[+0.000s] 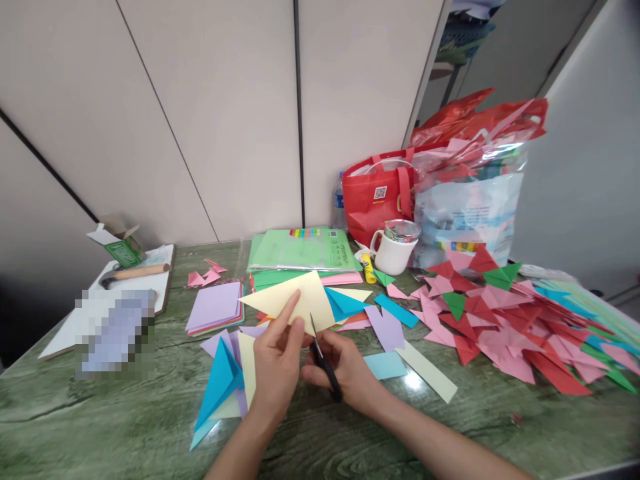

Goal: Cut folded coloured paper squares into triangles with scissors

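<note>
My left hand [283,353] pinches a folded pale yellow sheet of paper [285,300], its index finger lying along the surface. Black-handled scissors [326,370] sit in my right hand [345,373], with the fingers round the handles. Their blades meet the lower edge of the yellow paper close to my left fingertips. Left of my hands lie folded blue [220,380], purple and cream paper pieces. To the right are a notched purple piece [385,327], a light blue strip [385,365] and a pale strip [430,373].
A heap of pink, red and green folded papers [495,313] covers the right side. Behind stand a white mug [397,248], a glue stick [369,268], a red bag [377,200] and green paper packs [303,250]. A purple paper stack [214,307] and a hammer [137,272] lie left.
</note>
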The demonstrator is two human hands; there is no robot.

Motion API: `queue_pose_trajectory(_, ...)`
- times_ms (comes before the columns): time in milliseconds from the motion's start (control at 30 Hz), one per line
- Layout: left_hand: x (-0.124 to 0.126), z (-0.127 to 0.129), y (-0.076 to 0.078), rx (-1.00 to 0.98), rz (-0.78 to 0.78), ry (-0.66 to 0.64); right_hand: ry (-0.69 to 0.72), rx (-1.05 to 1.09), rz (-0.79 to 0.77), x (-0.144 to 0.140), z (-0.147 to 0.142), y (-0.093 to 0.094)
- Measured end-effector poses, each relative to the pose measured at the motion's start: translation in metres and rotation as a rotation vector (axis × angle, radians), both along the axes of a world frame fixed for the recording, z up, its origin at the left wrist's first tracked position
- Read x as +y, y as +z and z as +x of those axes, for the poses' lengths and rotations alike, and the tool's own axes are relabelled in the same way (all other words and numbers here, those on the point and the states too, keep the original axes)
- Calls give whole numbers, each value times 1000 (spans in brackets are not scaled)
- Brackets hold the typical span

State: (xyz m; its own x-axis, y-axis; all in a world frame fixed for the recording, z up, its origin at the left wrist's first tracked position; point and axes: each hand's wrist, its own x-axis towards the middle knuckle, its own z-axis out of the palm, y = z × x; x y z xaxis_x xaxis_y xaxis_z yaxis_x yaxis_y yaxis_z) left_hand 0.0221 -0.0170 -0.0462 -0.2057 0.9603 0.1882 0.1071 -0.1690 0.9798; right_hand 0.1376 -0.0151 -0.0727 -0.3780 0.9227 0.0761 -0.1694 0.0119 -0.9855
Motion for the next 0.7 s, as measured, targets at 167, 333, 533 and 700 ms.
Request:
queue_pose_trajectory(167, 0, 0, -1, 1, -1, 18, -5, -32, 5, 0, 0, -1)
queue_pose_trajectory(333, 0, 0, 0, -4, -8, 21, -2, -26, 4, 0, 1, -1)
queue_pose_trajectory(533, -1, 1, 1, -8, -2, 13, -31, -34, 2, 0, 0, -3)
queue_pose_trajectory(700, -1, 1, 0, -24, 4, 13, -53, -47, -15, 0, -1, -3)
